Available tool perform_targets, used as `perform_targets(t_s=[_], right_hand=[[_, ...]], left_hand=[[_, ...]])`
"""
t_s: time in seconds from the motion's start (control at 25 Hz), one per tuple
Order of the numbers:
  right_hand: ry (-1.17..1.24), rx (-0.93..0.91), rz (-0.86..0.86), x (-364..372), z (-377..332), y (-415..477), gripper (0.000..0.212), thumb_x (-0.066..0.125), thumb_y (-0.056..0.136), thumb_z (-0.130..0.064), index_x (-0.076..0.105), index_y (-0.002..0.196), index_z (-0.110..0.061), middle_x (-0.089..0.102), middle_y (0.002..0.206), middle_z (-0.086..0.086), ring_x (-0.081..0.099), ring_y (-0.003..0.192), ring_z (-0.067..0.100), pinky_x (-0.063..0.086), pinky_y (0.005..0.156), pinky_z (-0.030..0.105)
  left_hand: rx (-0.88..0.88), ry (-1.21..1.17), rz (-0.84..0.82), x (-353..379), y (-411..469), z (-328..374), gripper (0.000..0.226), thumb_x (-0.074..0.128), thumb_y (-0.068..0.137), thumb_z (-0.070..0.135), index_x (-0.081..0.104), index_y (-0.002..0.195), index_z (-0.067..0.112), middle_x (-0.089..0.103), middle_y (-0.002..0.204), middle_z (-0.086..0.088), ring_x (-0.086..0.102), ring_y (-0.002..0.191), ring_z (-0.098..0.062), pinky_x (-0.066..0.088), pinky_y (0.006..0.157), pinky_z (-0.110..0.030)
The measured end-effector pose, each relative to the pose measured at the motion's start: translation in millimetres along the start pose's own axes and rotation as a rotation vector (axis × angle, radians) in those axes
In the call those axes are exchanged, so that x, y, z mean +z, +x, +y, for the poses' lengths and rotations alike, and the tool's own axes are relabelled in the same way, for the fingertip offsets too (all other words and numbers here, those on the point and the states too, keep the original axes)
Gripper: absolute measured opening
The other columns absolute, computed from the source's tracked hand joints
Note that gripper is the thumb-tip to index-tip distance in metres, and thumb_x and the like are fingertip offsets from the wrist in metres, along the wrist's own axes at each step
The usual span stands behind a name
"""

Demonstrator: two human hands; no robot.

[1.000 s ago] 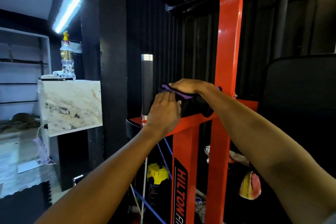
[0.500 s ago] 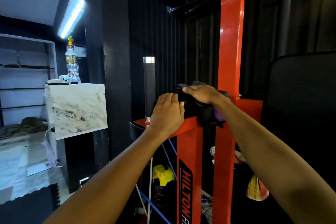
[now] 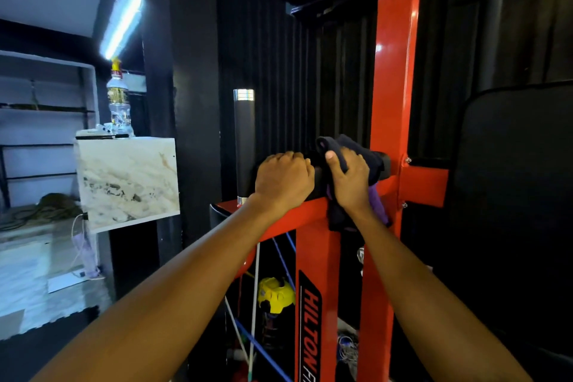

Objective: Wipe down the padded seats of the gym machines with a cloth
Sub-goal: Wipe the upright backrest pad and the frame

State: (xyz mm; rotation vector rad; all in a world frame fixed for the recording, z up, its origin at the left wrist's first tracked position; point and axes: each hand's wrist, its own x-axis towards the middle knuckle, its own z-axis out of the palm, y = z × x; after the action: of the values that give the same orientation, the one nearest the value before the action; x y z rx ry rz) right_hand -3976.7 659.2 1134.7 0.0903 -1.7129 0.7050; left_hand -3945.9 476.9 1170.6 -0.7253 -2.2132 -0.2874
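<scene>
We have the cloth [image 3: 347, 143] bunched under our right hand [image 3: 348, 181], draped over the small black pad [image 3: 319, 184] that sits on the red frame [image 3: 393, 71], just right of the upright black handle [image 3: 244, 139]. The right hand's thumb and fingers are clamped on the cloth, pinning it to the pad's top and near face, and a loose purple tail hangs down below the wrist. Our left hand [image 3: 283, 177] is beside it on the same pad, almost touching, with the fingers curled over the pad's top as if to brace.

We judge the cloth to be light, soft and limp. It will fold and slide within the grip, so it is best held as a wad in the palm, with the fingers spread to press a broad patch flat. The hanging tail could catch on the frame's bolts, so we would gather it in.

The pad looks like firm foam under smooth vinyl. It should give a little under pressure and let the cloth glide. Its far side is hidden from us, so we cannot tell whether that side is covered.
</scene>
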Motion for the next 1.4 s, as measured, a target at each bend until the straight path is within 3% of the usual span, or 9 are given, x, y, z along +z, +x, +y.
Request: perform_targets(t_s=[0.12,0.2,0.36,0.48,0.68,0.8,1.04,1.24,1.4], right_hand=[[-0.008,0.202,0.076,-12,16,15,0.050,0.044,0.096,-0.057,0.063,0.083,-0.012,0.068,0.085,0.013,0.064,0.088,0.037,0.043,0.079,0.050],[0.006,0.326,0.067,-10,14,17,0.047,0.049,0.099,-0.050,0.068,0.096,-0.007,0.070,0.102,0.018,0.061,0.106,0.041,0.041,0.094,0.051],[0.084,0.216,-0.052,6,-3,-13,0.061,0.041,0.098,-0.055,0.062,0.130,-0.007,0.060,0.138,0.007,0.040,0.144,0.026,0.018,0.123,0.047],[0.116,0.129,-0.076,3,17,-24,0.069,0.038,0.097,-0.060,0.052,0.144,-0.012,0.045,0.149,-0.009,0.020,0.151,0.010,0.000,0.124,0.031],[0.019,0.283,0.037,-19,62,15,0.070,0.040,0.090,-0.061,0.061,0.126,-0.005,0.062,0.132,0.016,0.049,0.133,0.037,0.032,0.113,0.056],[0.017,0.384,-0.018,-15,52,28,0.065,0.045,0.093,-0.060,0.064,0.125,-0.006,0.062,0.134,0.015,0.046,0.138,0.036,0.027,0.117,0.056],[0.059,-0.030,-0.129,-9,29,0,0.064,0.042,0.096,-0.063,0.065,0.126,-0.011,0.066,0.130,0.003,0.051,0.132,0.022,0.018,0.122,0.043],[-0.232,0.221,-0.440,-33,55,62,0.051,0.045,0.102,-0.058,0.066,0.129,-0.020,0.063,0.138,0.011,0.051,0.134,0.035,0.031,0.114,0.046],[-0.228,0.345,-0.814,-14,36,113,0.055,0.043,0.102,-0.057,0.066,0.135,-0.019,0.065,0.136,0.012,0.061,0.123,0.031,0.045,0.108,0.045]], left_hand=[[0.035,0.077,0.005,0,2,-2,0.054,0.023,0.104,0.034,0.069,0.115,0.008,0.072,0.115,-0.011,0.067,0.105,-0.029,0.049,0.090,-0.040],[0.046,0.106,0.005,-1,3,-1,0.052,0.025,0.105,0.033,0.069,0.114,0.008,0.072,0.114,-0.011,0.068,0.103,-0.028,0.050,0.086,-0.040],[0.045,0.157,-0.031,-5,12,14,0.045,0.032,0.107,0.032,0.068,0.113,0.007,0.071,0.116,-0.013,0.067,0.106,-0.033,0.049,0.082,-0.040],[0.042,0.153,-0.073,-3,20,18,0.047,0.031,0.107,0.035,0.067,0.114,0.005,0.070,0.118,-0.015,0.065,0.108,-0.036,0.047,0.082,-0.041],[0.078,0.161,-0.064,4,21,14,0.050,0.027,0.108,0.037,0.066,0.117,0.006,0.070,0.118,-0.013,0.066,0.107,-0.033,0.047,0.083,-0.040],[0.070,0.169,-0.063,3,22,15,0.050,0.027,0.108,0.037,0.066,0.116,0.007,0.070,0.117,-0.013,0.066,0.105,-0.032,0.048,0.083,-0.040],[0.051,0.210,-0.034,4,24,17,0.049,0.028,0.108,0.038,0.067,0.113,0.008,0.071,0.115,-0.013,0.066,0.103,-0.034,0.046,0.079,-0.039],[0.044,0.244,-0.048,4,20,16,0.050,0.026,0.108,0.037,0.066,0.116,0.008,0.069,0.119,-0.012,0.065,0.107,-0.035,0.048,0.082,-0.041],[0.047,0.229,-0.057,5,21,20,0.050,0.025,0.108,0.037,0.066,0.115,0.009,0.070,0.118,-0.011,0.066,0.106,-0.033,0.048,0.080,-0.041]])
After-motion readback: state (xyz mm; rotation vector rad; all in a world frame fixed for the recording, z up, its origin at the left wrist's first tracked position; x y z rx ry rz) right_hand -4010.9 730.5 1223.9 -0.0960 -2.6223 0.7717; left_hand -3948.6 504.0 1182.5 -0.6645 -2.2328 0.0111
